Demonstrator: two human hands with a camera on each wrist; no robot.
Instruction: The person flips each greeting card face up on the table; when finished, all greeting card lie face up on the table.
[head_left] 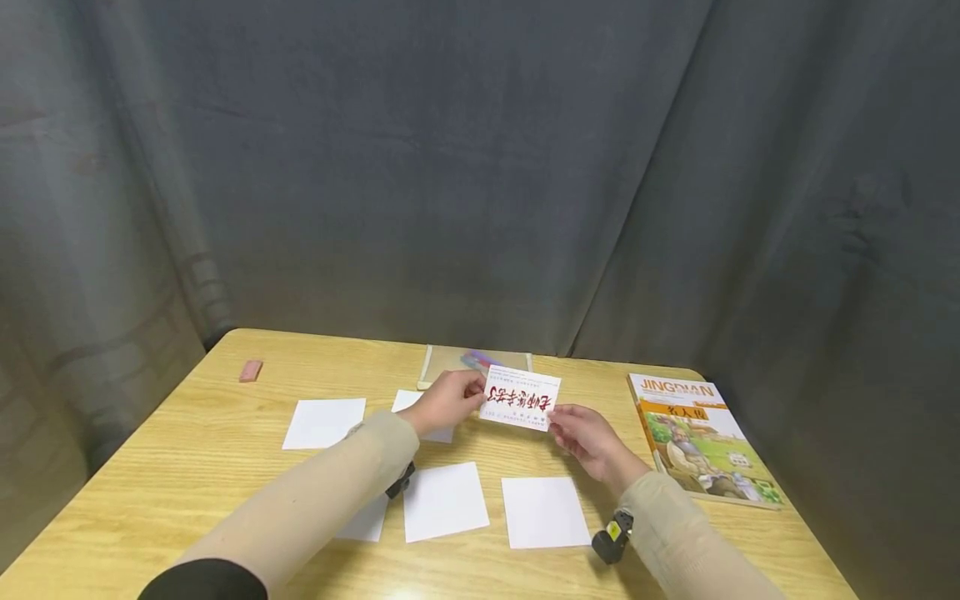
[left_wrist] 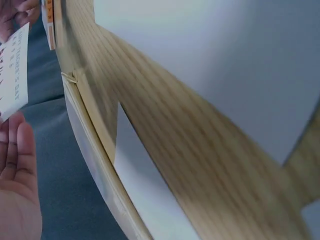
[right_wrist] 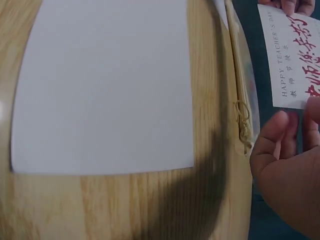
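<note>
Fingers of both my hands pinch the greeting card (head_left: 520, 398) by its short ends, left hand (head_left: 447, 402) on one edge and right hand (head_left: 587, 437) on the other, so it hangs flat and taut above the wooden table (head_left: 187, 467) with its red lettering facing up where I can read it. I judge that a grip at the edges keeps the print uncovered. Blank white sheets (head_left: 444, 500) lie spread on the table nearer to me than the card, apart from one another. Beyond the card sits a clear pouch (head_left: 450, 360) at the table's far edge. A picture book (head_left: 701, 437) rests to the card's right, a pink eraser (head_left: 251, 371) far to its left.
</note>
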